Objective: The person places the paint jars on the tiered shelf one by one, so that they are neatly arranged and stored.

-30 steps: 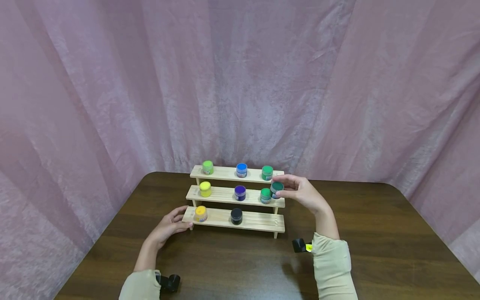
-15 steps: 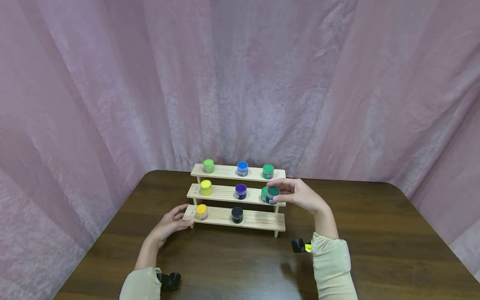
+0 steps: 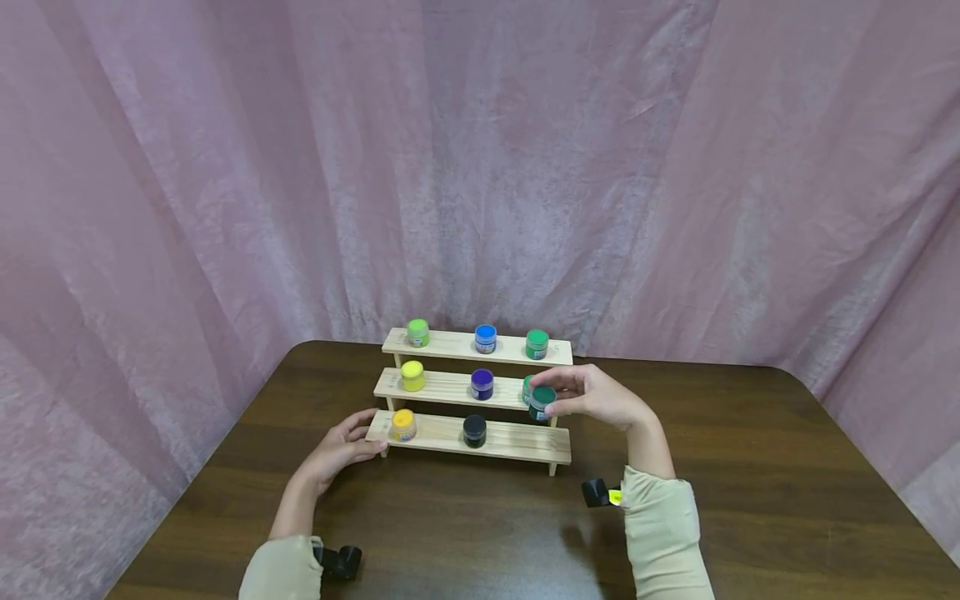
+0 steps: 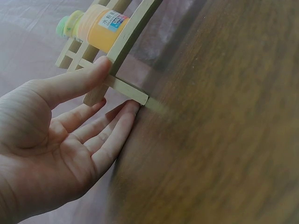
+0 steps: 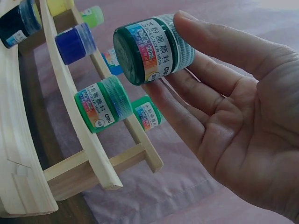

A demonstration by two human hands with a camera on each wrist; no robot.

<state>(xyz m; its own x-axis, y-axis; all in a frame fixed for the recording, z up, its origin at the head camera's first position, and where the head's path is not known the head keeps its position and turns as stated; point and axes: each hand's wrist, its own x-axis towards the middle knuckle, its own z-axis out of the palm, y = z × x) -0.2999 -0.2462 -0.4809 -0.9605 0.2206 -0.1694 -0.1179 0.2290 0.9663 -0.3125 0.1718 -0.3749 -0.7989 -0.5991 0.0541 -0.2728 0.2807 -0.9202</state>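
My right hand (image 3: 600,396) pinches a dark green paint jar (image 3: 542,403) between thumb and fingers. The jar is in the air, above the bottom tier and in front of the middle one, over the right end of a three-tier wooden stand (image 3: 510,439). In the right wrist view the dark green paint jar (image 5: 145,51) is tilted, its label showing, apart from the lighter green jar (image 5: 103,103) on the middle tier. My left hand (image 3: 339,454) holds the bottom tier's left end; in the left wrist view its thumb (image 4: 88,77) touches the wood and its fingers reach the stand's foot.
The top tier bears light green (image 3: 417,332), blue (image 3: 485,338) and green (image 3: 536,343) jars. On the middle stand yellow (image 3: 412,375) and purple (image 3: 482,384) ones; on the bottom, orange-yellow (image 3: 403,424) and black (image 3: 474,431). A pink curtain (image 3: 480,167) hangs behind the brown table (image 3: 750,467).
My right hand has brought the dark green jar left and down, from beside the middle tier's green jar to in front of it. My left hand stays at the stand's end.
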